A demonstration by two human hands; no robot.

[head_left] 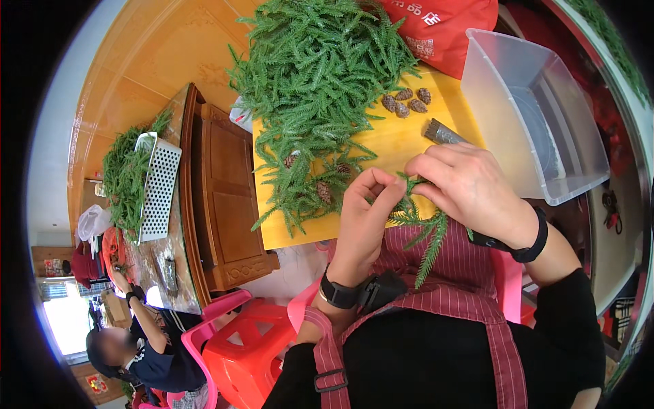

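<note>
Right now your left hand [368,211] and right hand [466,184] meet at the near edge of the yellow desk [395,146], both closed on the same green fir sprig [426,228]. Your left grip pinches it between thumb and fingertips; your right hand's fingers are curled over its right part, so how tightly they close is hidden. The sprig's tips hang down over your striped red apron [456,273].

Just beyond your right hand, a grey bundle of short sticks [443,133] lies on the desk. Farther off sit four loose pine cones [407,102], close together. To the left, a big heap of green fir branches [317,75] covers the far left of the desk, with a few more cones tucked among its near fronds. At the right stands a clear plastic bin [531,116], and a red bag [443,27] lies at the far edge.

Well to the left, another person [146,354] sits at a wooden table beside a white perforated basket [158,187] of greenery.
</note>
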